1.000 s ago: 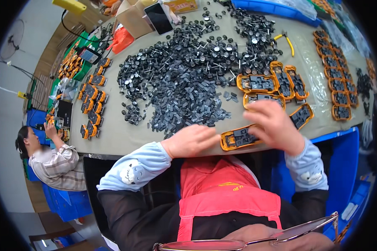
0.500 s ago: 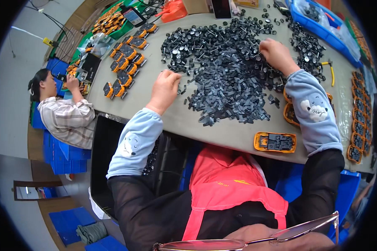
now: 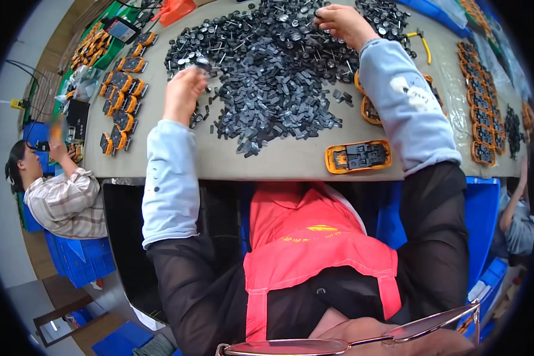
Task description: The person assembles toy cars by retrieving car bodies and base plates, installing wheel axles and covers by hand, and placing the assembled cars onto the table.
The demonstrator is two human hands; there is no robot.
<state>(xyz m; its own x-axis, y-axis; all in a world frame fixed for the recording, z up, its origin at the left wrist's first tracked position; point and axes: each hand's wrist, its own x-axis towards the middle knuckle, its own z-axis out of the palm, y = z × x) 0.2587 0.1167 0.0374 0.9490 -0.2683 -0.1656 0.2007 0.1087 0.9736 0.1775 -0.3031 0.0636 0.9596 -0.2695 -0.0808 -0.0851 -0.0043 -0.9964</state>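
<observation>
My left hand is closed by the left edge of the pile, fingertips pinched on a small wheel axle whose shiny wheel sticks up beyond them. My right hand reaches over the far right part of the heap, thumb and fingers pinched round a small dark wheel, partly hidden. Below both hands spreads a heap of black wheels on metal axles. Nearer me lies a mound of small flat black plastic pieces. An orange toy car body with a dark chassis rests upside down at the table's front edge.
More orange car bodies stand in rows at the left and right; others sit under my right forearm. Yellow-handled pliers lie right of the heap. A blue tray stands at the back right. A co-worker sits at the left.
My view has shifted, so the table sits higher and further left. Both hands have lifted slightly from the heap; a wheel now shows at my left fingertips. The co-worker's raised hand has moved.
</observation>
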